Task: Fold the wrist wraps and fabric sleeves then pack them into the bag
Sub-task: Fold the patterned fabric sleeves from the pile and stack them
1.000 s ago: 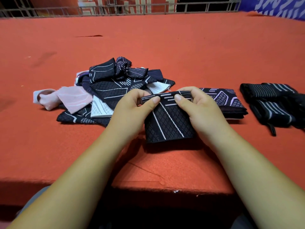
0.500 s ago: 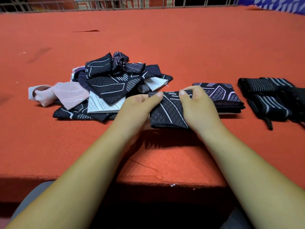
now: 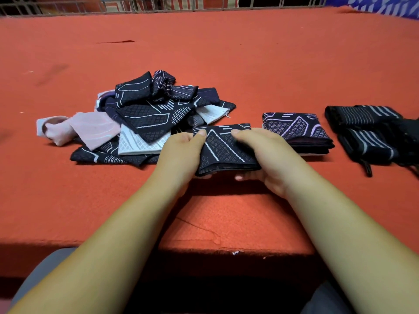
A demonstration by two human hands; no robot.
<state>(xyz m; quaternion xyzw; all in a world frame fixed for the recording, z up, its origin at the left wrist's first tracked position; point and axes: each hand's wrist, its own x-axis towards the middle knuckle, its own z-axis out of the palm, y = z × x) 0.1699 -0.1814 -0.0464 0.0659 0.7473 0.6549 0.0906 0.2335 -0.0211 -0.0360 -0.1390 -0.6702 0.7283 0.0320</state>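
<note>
1. While both hands pinch it by its sides, the folded dark sleeve [image 3: 224, 150] sits near the front of the table. The left hand [image 3: 181, 152] has its thumb on top and fingers curled under; the right hand [image 3: 267, 155] grips the same way.
2. Unfolded sleeve pile [image 3: 154, 116] lies just left of the hands, with dark patterned, white and pink pieces.
3. Folded stack [image 3: 297, 130] lies just beside the right hand; black striped wrist wraps [image 3: 367, 132] lie further right.
4. Orange-red felt-like table [image 3: 226, 64] fills the view, cracked near the front edge. A metal railing [image 3: 181, 3] runs along the far edge, and blue patterned cloth [image 3: 385, 5] shows in the far right corner.
</note>
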